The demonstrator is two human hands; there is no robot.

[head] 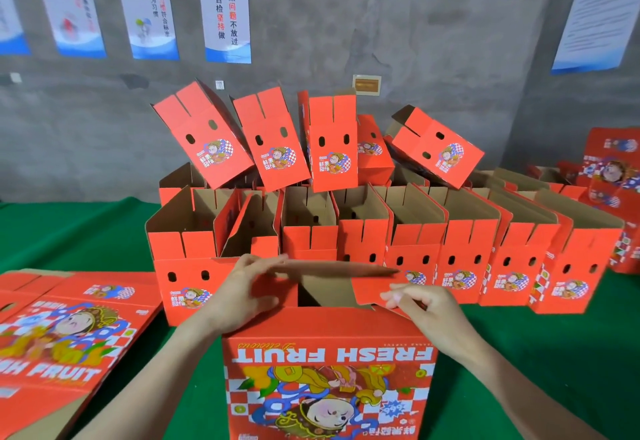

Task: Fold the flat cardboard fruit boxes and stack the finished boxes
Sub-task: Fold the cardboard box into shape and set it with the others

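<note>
Green table (561, 353), grey wall (415, 24), left hand (242, 292) and right hand (424, 304) pinching box flaps (372, 289)

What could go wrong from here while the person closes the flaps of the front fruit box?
1. The long flap at the left hand and the side flap that the right hand pinches could overlap in the wrong order, so the fruit box might not lock.
2. The tilted boxes rest loosely on the finished boxes close behind; a bump could bring them down.
</note>
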